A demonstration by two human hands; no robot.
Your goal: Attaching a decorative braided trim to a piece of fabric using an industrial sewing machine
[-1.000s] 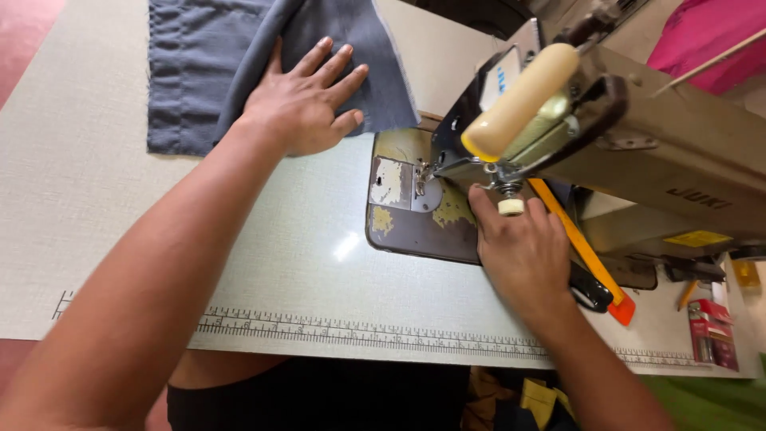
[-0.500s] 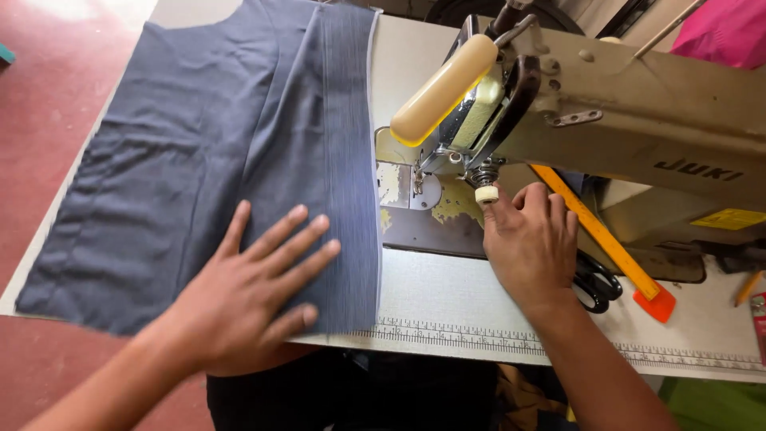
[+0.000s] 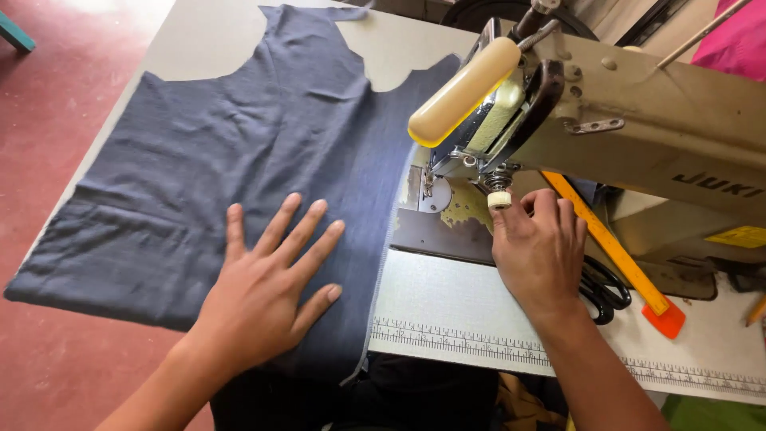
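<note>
My left hand (image 3: 267, 295) lies flat, fingers spread, on a dark blue-grey cut piece of fabric (image 3: 239, 160) spread over the left part of the table. My right hand (image 3: 538, 247) rests on the machine bed beside the needle area of a beige sewing machine (image 3: 638, 128), its fingertips near a small white knob (image 3: 499, 199). Whether its fingers pinch anything is hidden. A cream-coloured cylinder (image 3: 464, 92) sticks out from the machine head above the needle plate (image 3: 447, 207).
A yellow ruler with an orange end (image 3: 618, 251) and black scissors (image 3: 602, 291) lie right of my right hand. The table's front edge (image 3: 479, 347) carries a printed measuring scale. Red floor (image 3: 56, 96) lies to the left. Pink cloth (image 3: 730, 40) hangs at top right.
The fabric has slid toward me and to the left under my left hand, so more of it shows. My right hand stays by the needle.
</note>
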